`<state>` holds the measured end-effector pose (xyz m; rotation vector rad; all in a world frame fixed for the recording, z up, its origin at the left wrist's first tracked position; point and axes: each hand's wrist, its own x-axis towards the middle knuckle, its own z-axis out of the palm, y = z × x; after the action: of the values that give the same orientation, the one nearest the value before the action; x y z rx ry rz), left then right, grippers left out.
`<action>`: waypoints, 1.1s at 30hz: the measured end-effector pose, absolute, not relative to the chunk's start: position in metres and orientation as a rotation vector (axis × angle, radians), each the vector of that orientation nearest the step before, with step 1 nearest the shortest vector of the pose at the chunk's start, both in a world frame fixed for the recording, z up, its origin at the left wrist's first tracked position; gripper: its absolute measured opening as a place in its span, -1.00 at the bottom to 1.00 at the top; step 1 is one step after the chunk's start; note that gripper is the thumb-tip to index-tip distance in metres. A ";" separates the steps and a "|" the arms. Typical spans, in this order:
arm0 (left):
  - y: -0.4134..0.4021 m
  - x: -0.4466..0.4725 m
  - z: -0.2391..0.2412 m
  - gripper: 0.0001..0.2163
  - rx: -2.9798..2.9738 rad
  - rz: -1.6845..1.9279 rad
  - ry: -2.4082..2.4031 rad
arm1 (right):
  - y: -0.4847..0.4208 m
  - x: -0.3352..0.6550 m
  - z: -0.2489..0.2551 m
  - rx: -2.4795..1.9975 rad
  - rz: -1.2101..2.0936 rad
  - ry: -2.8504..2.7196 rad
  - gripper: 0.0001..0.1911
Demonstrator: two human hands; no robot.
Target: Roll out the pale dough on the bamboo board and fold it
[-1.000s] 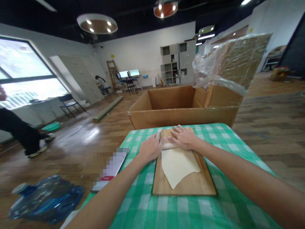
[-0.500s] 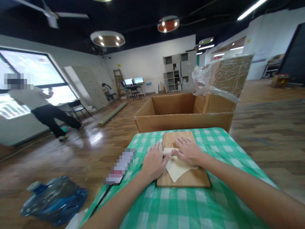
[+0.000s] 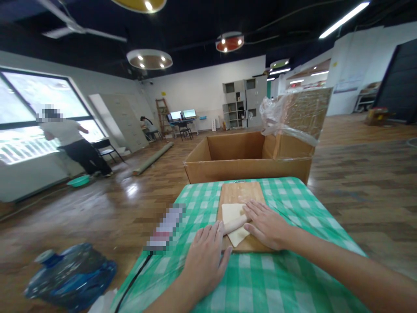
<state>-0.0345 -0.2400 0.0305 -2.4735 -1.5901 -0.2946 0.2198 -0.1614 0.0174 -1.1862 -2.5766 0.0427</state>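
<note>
A wooden cutting board lies on a table with a green-and-white checked cloth. A flat sheet of pale dough rests on the board. A pale rolling pin lies across the dough's near part. My left hand lies flat, fingers stretched out, on the pin's left end at the board's near left corner. My right hand lies flat with fingers spread over the pin's right part and the dough.
An open cardboard box with plastic wrap on its right flap stands behind the table. A phone with a black cable lies at the table's left edge. A blue water jug lies on the wooden floor. A person stands by the window.
Both hands and the rolling pin have come back toward me along the board, from its far end to its near end. The person by the window has walked rightward. The view has tilted up.
</note>
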 end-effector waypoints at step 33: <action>-0.124 -0.045 -0.004 -0.52 -2.370 -0.325 -1.579 | -0.104 0.196 0.005 -1.306 0.051 -2.543 -0.11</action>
<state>-0.0445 -0.1242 -0.0037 -2.3705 -1.5793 -0.3249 0.1958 -0.1041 0.0049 -1.3064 -2.5430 0.0514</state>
